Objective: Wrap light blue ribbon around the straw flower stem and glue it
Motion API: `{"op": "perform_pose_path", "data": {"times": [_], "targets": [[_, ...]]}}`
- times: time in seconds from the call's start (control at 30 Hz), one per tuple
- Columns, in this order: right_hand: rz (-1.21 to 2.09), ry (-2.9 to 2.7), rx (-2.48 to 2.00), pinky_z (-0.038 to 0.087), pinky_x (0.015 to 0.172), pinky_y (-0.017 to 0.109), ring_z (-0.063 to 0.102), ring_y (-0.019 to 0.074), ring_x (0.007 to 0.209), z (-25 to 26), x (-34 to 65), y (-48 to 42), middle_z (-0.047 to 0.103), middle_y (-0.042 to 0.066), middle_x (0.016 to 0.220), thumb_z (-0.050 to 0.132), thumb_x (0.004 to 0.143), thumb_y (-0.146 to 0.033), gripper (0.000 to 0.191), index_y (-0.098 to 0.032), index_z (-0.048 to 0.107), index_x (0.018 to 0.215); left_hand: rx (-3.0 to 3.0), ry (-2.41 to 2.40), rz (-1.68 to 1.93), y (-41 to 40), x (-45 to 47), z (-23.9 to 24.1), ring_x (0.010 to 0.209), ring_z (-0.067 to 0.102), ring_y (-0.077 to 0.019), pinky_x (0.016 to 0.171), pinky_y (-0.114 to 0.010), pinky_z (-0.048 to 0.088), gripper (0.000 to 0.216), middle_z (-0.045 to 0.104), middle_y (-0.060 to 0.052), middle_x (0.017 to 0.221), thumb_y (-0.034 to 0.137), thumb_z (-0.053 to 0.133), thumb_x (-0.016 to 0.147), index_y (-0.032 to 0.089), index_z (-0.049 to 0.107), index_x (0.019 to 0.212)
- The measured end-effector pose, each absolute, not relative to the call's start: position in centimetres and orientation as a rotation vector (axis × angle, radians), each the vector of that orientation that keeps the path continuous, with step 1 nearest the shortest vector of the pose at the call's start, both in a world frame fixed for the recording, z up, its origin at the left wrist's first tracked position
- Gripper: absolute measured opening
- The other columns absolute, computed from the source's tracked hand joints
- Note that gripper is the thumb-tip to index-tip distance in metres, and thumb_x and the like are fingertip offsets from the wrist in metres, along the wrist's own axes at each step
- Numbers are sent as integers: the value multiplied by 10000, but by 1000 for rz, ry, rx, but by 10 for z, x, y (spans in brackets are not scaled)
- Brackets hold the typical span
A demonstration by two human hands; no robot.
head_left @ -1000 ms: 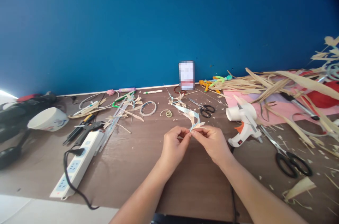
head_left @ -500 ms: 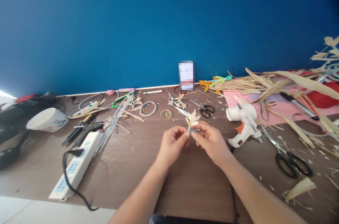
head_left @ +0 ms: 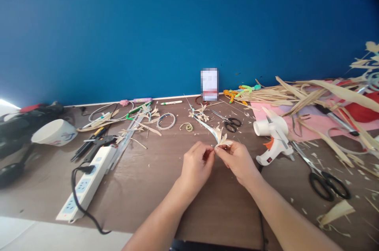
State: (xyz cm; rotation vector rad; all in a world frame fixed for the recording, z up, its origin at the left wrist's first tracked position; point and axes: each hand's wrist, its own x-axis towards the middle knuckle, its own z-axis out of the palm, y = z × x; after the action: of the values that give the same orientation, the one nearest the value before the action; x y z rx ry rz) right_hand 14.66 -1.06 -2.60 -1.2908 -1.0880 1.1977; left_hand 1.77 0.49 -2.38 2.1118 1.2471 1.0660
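Note:
Both my hands meet at the middle of the brown table (head_left: 142,180). My left hand (head_left: 197,166) pinches the lower end of a small pale leaf flower (head_left: 221,138) on a thin light-blue stem. My right hand (head_left: 238,160) pinches the same piece just under its petals. The stem runs up and left from the flower toward several similar little flowers (head_left: 199,114) lying on the table. The fingers of both hands are pressed together on the piece.
A white glue gun (head_left: 274,140) lies right of my hands, large black scissors (head_left: 325,182) beyond it, small scissors (head_left: 229,122) behind. Dried palm strips (head_left: 296,95) pile at the right. A white power strip (head_left: 89,182), pliers (head_left: 89,144) and a cup (head_left: 53,132) are at the left.
The flower has been turned between my fingers: it stood upright half a second ago and now leans right. My hands stayed at about the same spot.

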Motion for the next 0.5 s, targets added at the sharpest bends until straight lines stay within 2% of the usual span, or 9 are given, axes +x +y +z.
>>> {"op": "perform_pose_path", "data": {"times": [0.2,0.37,0.5], "targets": [[1159,-1153,-1307,368,541,222,452,103,547,-25,150,-9,497,-28,581,550,693,-264,115,-170,525,633,1840,1196,968,7,18,-17,578,517,-102,510,-200,434,72,544,-20,647,170,517,692,149,586,696],[1157,-1243,-1275,386,546,231,468,112,553,-21,154,-8,522,-18,593,538,701,-269,117,-172,521,640,1197,1012,768,14,15,-11,508,523,-88,462,-190,410,135,547,-8,582,252,564,670,120,563,697],[1206,-1264,-1249,404,565,246,502,128,583,-19,155,-9,561,0,630,541,705,-283,121,-171,533,661,980,924,681,17,12,-11,452,506,-60,419,-167,382,194,543,2,582,285,639,607,108,571,651]]}}
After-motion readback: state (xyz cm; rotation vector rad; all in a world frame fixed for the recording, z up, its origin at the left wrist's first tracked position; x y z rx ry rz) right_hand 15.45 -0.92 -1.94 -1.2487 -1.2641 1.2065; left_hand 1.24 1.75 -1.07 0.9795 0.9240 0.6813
